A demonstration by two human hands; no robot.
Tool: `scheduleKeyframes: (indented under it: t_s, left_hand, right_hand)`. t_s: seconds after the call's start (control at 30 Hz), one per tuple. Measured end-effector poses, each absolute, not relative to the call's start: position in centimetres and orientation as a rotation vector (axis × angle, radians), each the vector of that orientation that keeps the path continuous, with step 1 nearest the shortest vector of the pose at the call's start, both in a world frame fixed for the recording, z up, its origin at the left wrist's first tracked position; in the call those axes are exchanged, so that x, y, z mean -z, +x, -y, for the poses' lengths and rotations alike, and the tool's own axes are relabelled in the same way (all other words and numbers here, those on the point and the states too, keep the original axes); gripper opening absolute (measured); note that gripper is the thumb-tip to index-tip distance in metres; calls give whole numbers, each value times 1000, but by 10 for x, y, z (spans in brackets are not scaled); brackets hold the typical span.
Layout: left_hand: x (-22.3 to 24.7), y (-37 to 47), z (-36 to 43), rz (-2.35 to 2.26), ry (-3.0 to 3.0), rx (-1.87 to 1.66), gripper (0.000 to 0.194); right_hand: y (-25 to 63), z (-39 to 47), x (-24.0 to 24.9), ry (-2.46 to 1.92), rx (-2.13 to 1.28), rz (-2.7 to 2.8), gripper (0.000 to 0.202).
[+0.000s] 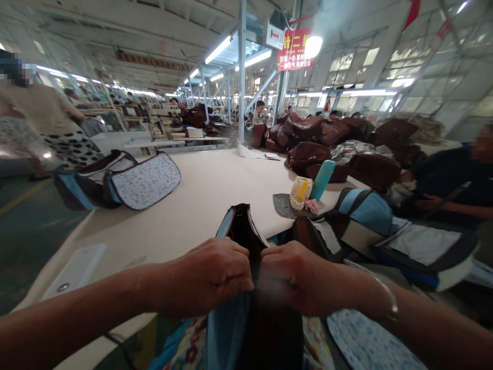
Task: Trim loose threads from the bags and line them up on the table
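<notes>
A blue and dark brown bag [227, 329] stands upright in front of me, its narrow opening pointing away. My left hand [210, 277] is closed on the bag's left edge. Opposite it, my right hand [295, 277], with a bracelet at the wrist, is closed on the right edge; the two fists nearly meet over the opening. Part of the bag below is hidden by my hands. A flap with a blue floral pattern [370, 339] shows under my right forearm.
On the pale table [204, 180] lie a floral-flapped bag [148, 180], a teal bottle [322, 180] and a beige container [301, 192]. Brown bags [308, 131] are piled behind. Blue and black bag pieces [365, 210] lie right. A person stands left; another sits right.
</notes>
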State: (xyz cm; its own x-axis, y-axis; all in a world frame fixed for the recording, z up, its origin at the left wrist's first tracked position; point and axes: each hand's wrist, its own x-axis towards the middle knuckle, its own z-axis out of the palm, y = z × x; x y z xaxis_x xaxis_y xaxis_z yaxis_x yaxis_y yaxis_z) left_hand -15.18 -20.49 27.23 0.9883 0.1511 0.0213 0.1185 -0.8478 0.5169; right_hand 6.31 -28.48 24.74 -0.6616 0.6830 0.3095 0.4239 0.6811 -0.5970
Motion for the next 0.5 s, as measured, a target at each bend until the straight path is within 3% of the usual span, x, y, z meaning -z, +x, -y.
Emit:
scheduleKeyframes:
  t_s: [0.1,0.23,0.5]
  left_hand:
    - [-278,-152,194,-183,2422,0,43]
    - [-284,-151,179,-237,2225,101,54]
    - [-284,-171,192,-51,2783,-139,14]
  right_hand:
    - [62,289,-240,-948,-485,2406,21]
    - [64,289,-238,-1037,-551,2366,22]
    - [49,300,-230,-1184,-526,2332,14]
